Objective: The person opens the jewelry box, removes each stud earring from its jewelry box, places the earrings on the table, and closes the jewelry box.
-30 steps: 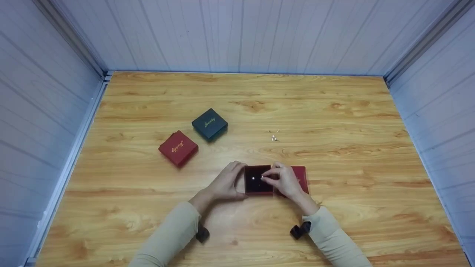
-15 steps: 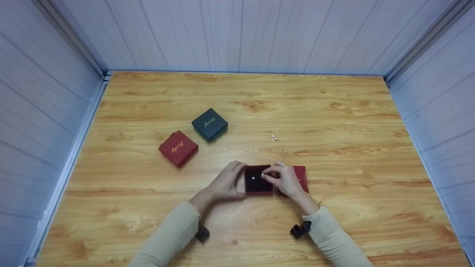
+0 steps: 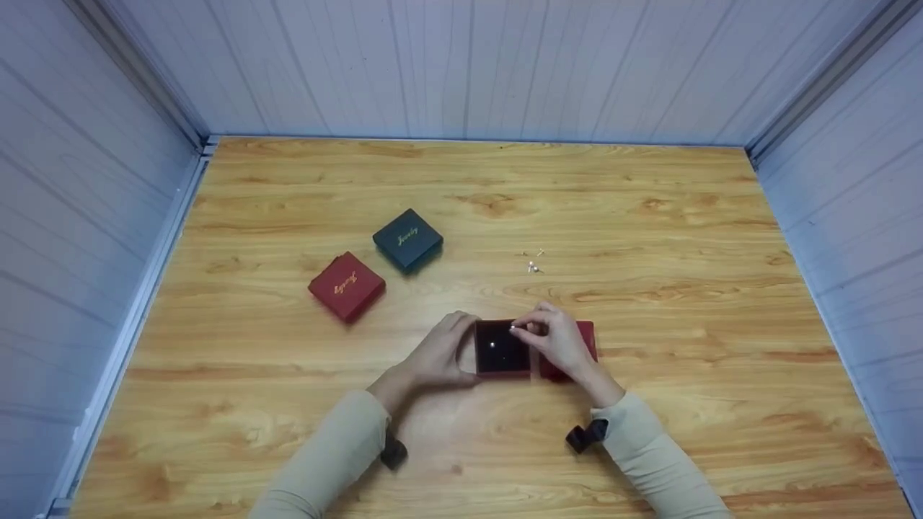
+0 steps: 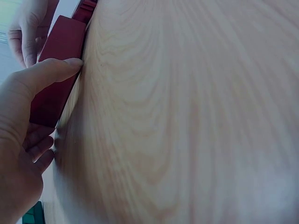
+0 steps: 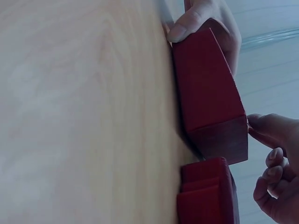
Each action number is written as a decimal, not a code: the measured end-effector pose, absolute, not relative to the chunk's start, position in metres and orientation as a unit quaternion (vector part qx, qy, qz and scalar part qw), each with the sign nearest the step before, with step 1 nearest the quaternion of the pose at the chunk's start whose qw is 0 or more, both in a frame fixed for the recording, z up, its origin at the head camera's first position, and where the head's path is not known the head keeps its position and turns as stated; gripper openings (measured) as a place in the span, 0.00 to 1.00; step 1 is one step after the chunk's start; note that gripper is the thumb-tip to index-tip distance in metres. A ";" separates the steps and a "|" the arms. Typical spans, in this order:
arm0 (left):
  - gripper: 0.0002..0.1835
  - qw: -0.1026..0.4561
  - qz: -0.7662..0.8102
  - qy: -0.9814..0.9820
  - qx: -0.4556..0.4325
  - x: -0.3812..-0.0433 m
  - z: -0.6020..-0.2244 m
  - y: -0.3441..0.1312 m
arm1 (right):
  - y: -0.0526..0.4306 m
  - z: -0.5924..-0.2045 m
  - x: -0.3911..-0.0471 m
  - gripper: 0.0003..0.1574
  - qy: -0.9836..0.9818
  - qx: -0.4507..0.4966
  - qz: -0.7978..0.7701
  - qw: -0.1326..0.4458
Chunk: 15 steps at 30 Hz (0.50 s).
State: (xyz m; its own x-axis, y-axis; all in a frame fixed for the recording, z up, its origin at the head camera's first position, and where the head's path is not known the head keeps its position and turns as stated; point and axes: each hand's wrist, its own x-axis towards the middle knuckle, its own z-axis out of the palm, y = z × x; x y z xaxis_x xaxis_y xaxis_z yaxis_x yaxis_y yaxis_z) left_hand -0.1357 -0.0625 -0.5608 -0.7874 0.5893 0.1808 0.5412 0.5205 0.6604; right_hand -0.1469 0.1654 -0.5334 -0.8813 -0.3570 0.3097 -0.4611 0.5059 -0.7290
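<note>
My left hand (image 3: 436, 353) grips the left side of an uncovered red jewelry box (image 3: 502, 375), thumb at the near corner and fingers at the far one. Its inside is black, and a small bright stud earring (image 3: 492, 344) sits in it. Thumb and index finger of my right hand (image 3: 566, 347) pinch a tiny white stud earring (image 3: 513, 328) over the box's far right part. The right wrist view has those fingertips right at the rim of the box (image 5: 210, 84), with the earring hidden. Partly under my right hand lies the red lid (image 3: 588, 337).
Several small earrings (image 3: 533, 267) lie loose on the wooden table (image 3: 685, 288) beyond the box. To the left are a closed red jewelry box (image 3: 347, 286) and a dark green one (image 3: 408, 240). Pale panel walls (image 3: 469, 68) enclose the back and sides.
My right hand, still pinching the earring, has moved a little away from me, from above the box's middle right to its far right corner. The left hand and the box hold still.
</note>
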 end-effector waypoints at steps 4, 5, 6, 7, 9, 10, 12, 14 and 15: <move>0.47 0.030 0.368 0.871 0.324 -0.136 -0.561 -0.063 | 0.166 -0.529 -0.151 0.04 -0.870 0.233 0.431 0.062; 0.47 0.031 0.367 0.871 0.324 -0.136 -0.561 -0.063 | 0.166 -0.529 -0.152 0.05 -0.870 0.234 0.430 0.064; 0.46 0.031 0.368 0.871 0.324 -0.136 -0.561 -0.063 | 0.167 -0.528 -0.153 0.05 -0.870 0.235 0.428 0.066; 0.46 0.031 0.368 0.871 0.325 -0.136 -0.561 -0.063 | 0.167 -0.527 -0.155 0.05 -0.870 0.235 0.428 0.067; 0.46 0.032 0.368 0.871 0.325 -0.136 -0.561 -0.063 | 0.167 -0.525 -0.157 0.06 -0.870 0.235 0.428 0.067; 0.47 0.032 0.368 0.871 0.324 -0.136 -0.561 -0.063 | 0.168 -0.525 -0.158 0.06 -0.871 0.234 0.427 0.067; 0.47 0.032 0.367 0.871 0.324 -0.136 -0.561 -0.062 | 0.168 -0.523 -0.161 0.05 -0.872 0.231 0.427 0.067; 0.47 0.031 0.365 0.872 0.324 -0.136 -0.561 -0.062 | 0.168 -0.523 -0.164 0.05 -0.873 0.227 0.427 0.067; 0.47 0.030 0.364 0.873 0.324 -0.136 -0.561 -0.062 | 0.168 -0.523 -0.165 0.04 -0.873 0.225 0.427 0.067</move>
